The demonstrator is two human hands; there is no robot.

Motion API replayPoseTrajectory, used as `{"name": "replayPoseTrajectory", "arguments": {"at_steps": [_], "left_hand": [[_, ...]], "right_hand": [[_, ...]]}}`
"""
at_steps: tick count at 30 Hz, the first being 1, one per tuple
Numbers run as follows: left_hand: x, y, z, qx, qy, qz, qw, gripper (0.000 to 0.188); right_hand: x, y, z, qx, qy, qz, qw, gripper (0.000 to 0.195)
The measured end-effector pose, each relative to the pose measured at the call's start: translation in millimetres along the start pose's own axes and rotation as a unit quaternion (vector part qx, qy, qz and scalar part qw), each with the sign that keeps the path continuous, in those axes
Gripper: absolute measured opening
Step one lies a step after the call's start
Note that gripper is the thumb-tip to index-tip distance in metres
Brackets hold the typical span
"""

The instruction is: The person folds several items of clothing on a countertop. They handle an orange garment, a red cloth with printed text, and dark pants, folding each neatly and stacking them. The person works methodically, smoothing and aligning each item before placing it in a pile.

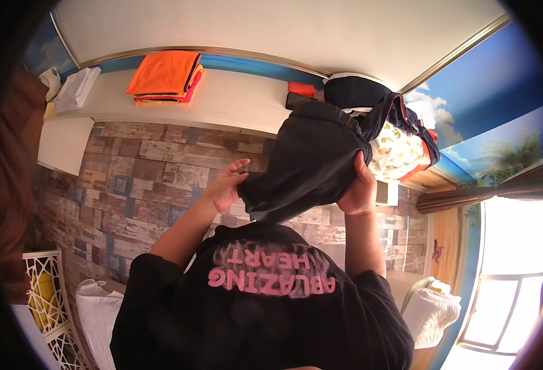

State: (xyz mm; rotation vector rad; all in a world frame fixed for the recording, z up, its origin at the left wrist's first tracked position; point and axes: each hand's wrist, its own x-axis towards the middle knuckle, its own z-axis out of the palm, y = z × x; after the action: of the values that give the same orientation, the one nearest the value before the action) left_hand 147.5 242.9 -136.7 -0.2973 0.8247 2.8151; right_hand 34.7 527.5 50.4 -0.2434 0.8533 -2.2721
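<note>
A black cloth garment point(306, 162) with a gathered, elastic-looking edge hangs in the air before me. My right hand point(363, 185) grips its side, thumb on top of the fabric. At its other lower corner is my left hand point(227, 187), thumb and fingers around the edge, fingertips partly hidden. Behind the garment, on a pale shelf point(239, 99), lie a folded stack of orange, yellow and red clothes point(165, 76), a small red and dark folded pile point(300, 92), and a heap of navy clothes point(357, 92) with a white patterned cloth point(394, 150).
White cloths point(76, 89) lie at the shelf's left end, near a brown curtain-like cloth point(14, 171). A white lattice cabinet point(47, 296) and a white cloth point(98, 305) are at lower left. A white quilted bundle point(431, 314) rests at lower right, near a bright window point(507, 277).
</note>
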Motion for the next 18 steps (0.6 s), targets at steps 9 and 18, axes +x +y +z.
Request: {"name": "replayPoseTrajectory", "arguments": {"at_steps": [9, 18], "left_hand": [[-36, 32, 54, 0.641, 0.064, 0.078, 0.761, 0.030], [-59, 51, 85, 0.681, -0.006, 0.266, 0.682, 0.021]], "right_hand": [[-10, -23, -32, -0.012, 0.031, -0.037, 0.999, 0.060], [-18, -66, -66, -0.038, 0.102, -0.038, 0.993, 0.063]]}}
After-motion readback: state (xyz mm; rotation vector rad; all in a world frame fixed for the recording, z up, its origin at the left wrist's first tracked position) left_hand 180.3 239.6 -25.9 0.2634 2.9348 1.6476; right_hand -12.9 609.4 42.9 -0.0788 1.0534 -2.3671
